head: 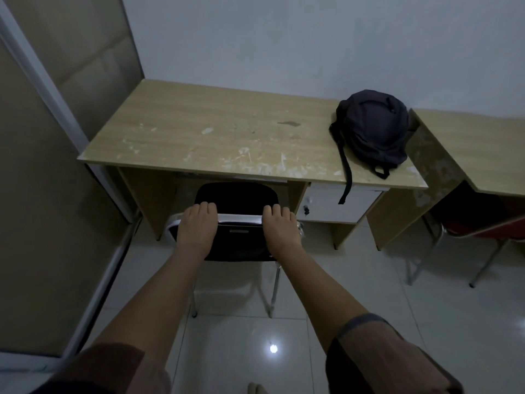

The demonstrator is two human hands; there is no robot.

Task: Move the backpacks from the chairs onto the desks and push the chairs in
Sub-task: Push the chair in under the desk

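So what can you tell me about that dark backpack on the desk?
The dark, soft fabric backpack lies slumped at the right end of the light wooden desk, close to the white wall. It looks navy or charcoal, rounded and saggy, closed as far as can be seen. One long strap dangles over the desk's front edge, in front of the white drawer; a short loop lies on the top. Neither hand touches it.

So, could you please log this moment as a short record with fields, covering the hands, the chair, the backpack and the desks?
left hand: gripping the top of the backrest
right hand: gripping the same backrest
black chair: seat partly under the desk
backpack: dark, lying at the desk's right end, one strap hanging over the front edge
wooden desk: scuffed top
second desk: to the right
red chair: partly under it
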